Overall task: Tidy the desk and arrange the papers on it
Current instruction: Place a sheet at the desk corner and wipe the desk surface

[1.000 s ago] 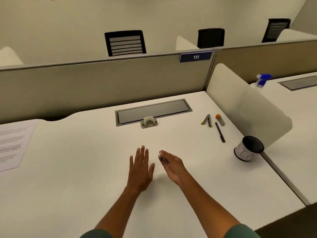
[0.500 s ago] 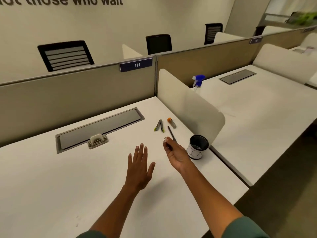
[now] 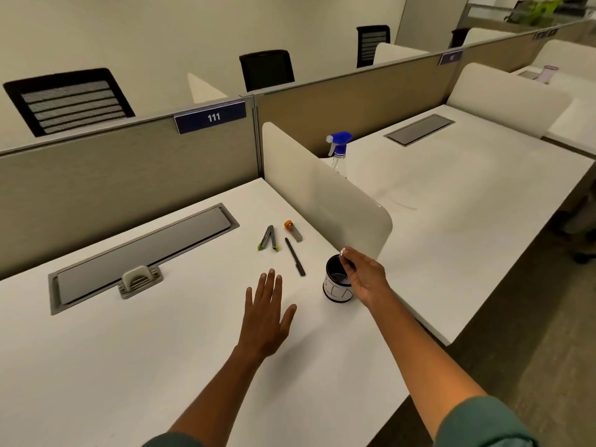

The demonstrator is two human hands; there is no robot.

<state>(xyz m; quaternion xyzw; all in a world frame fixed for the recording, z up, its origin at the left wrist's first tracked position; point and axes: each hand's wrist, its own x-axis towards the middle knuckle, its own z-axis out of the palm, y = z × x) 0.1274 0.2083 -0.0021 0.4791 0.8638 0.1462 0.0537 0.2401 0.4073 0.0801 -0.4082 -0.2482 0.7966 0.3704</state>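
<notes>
Right hand (image 3: 364, 275) pinches a small white scrap (image 3: 342, 251) above the black cup (image 3: 335, 287). Left hand (image 3: 266, 317) flat, fingers straight, over the counter (image 3: 129, 350).

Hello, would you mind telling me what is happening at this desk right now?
A person is tidying a white desk. Their right hand pinches a small white scrap just above the open black cup near the desk's right edge, apparently about to drop it in. The left hand is spread flat, palm down, at the desk surface. A black pen, a folded green-tipped tool and an orange-capped tube lie beyond it.
</notes>
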